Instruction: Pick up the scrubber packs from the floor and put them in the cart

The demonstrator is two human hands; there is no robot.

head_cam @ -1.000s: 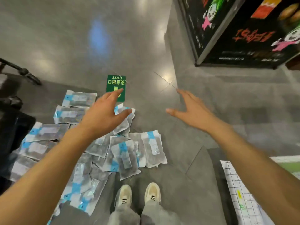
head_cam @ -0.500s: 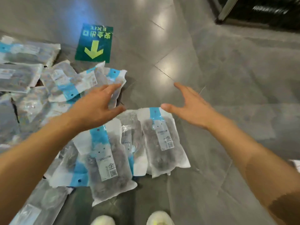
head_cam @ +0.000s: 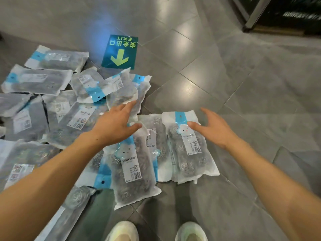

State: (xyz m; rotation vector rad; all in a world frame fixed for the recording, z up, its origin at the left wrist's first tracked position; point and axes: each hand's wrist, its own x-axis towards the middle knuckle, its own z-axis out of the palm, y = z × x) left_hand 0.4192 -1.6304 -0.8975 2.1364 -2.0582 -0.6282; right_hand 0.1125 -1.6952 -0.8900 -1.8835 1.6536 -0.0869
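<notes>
Both my hands hang over the pile, holding nothing. My left hand [head_cam: 114, 126] sits mid-frame, fingers [head_cam: 127, 106] stretched out flat and spread, thumb pointing right above a front pack [head_cam: 133, 169] that lies lower centre. I cannot tell if the palm touches the plastic under it. My right hand [head_cam: 215, 131] is just right of centre, fingers [head_cam: 207, 112] open and slightly curved, thumb tip over the blue band of the right-hand pack [head_cam: 189, 146] — contact there is unclear too, no grip formed.

The scrubber packs [head_cam: 38, 82] are all on the floor [head_cam: 251, 101]: a loose overlapping heap filling the left half of the frame, from upper left down to the bottom left corner, plus the few nearest my shoes [head_cam: 121, 232] at bottom centre. A green exit sticker [head_cam: 119, 53] lies on the tiles just above the heap. A dark cabinet base [head_cam: 251, 18] shows in the upper right corner.

Progress, as I judge it — early or barely begun. The cart is not in view, so I cannot tell whether anything is in it. Well over a dozen packs left on the floor, none lifted. Step in hand looks like reaching down for the two nearest packs, one per hand. Everything is left to do: grasp, lift, carry to the cart, repeat.
</notes>
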